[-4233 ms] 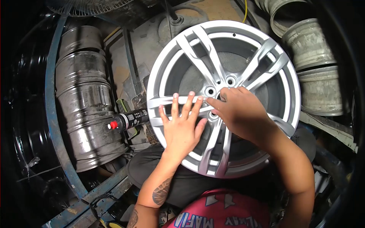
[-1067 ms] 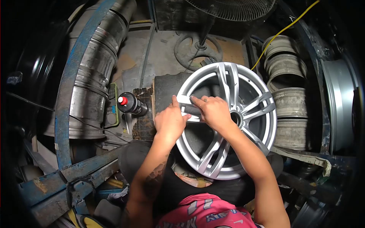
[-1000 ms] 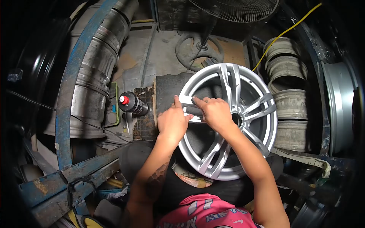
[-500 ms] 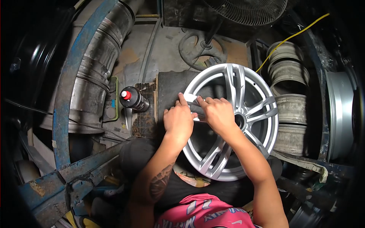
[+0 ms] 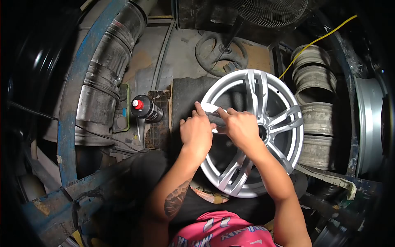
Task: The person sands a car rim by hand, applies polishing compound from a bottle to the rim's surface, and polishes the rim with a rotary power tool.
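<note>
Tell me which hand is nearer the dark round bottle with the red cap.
Left. The left hand is right of the bottle, at the edge of the silver metal wheel; the right hand is farther right, over a spoke.

Ahead of the left hand (image 5: 196, 133), a standing fan (image 5: 269, 10) rises from a scuffed grey floor (image 5: 181, 57). Far to that hand's left stands a worn blue metal frame (image 5: 69, 111); dull rims (image 5: 317, 117) line up right of the right hand (image 5: 242, 129). The outer edges lie dark.
</note>
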`<state>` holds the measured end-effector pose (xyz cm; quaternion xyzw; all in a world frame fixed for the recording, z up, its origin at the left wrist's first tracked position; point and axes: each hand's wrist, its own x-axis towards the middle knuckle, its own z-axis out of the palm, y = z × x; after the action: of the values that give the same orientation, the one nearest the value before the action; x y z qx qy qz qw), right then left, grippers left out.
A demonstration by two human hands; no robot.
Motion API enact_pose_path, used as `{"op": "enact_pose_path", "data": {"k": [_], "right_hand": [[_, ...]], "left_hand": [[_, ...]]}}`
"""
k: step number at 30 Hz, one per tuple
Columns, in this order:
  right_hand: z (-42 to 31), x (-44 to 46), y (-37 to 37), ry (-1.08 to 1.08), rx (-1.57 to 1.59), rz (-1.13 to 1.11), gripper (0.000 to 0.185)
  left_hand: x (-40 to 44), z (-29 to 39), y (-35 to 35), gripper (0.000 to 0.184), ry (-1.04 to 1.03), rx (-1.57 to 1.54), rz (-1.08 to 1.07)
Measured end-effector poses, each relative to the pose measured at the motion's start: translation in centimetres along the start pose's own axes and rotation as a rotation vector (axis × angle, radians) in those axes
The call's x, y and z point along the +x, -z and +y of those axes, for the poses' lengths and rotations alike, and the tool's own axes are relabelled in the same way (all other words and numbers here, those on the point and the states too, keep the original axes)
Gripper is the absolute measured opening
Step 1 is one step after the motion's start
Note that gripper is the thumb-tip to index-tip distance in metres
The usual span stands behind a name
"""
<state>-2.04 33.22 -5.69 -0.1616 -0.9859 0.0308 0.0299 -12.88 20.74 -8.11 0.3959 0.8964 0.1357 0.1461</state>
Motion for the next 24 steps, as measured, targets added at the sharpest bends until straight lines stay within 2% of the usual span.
{"op": "enact_pose_path", "data": {"k": [2, 5, 11, 17, 20, 23, 24], "right_hand": [[-0.6, -0.6, 1.4, -0.049, 0.013, -0.029, 0.066], [-0.8, -0.4, 0.4, -0.01, 0.001, 0.079, 0.067], [-0.7, 0.0, -0.6, -0.004, 0.013, -0.002, 0.067], [-0.5, 0.1, -1.0, 0.004, 0.004, 0.022, 0.063], [0.0, -0.9, 0.9, -0.048, 0.046, -0.044, 0.057], [0.6, -3.5, 3.6, -0.137, 0.269, 0.042, 0.043], [1.3, -4.4, 3.1, -0.13, 0.403, 0.203, 0.027]], "left_hand": [[-0.4, 0.0, -0.1, 0.092, 0.002, 0.011, -0.011], [-0.5, 0.1, 0.2, 0.092, -0.002, 0.025, 0.0], [-0.4, -0.1, -0.3, 0.093, -0.006, 0.015, -0.005], [-0.5, 0.0, -0.2, 0.094, -0.013, 0.028, -0.022], [-0.6, 0.7, 0.9, 0.092, 0.038, 0.039, -0.143], [-1.2, 0.9, 0.6, 0.088, -0.006, 0.09, -0.095], [-1.2, 0.8, 0.4, 0.087, -0.015, 0.093, -0.08]]}}
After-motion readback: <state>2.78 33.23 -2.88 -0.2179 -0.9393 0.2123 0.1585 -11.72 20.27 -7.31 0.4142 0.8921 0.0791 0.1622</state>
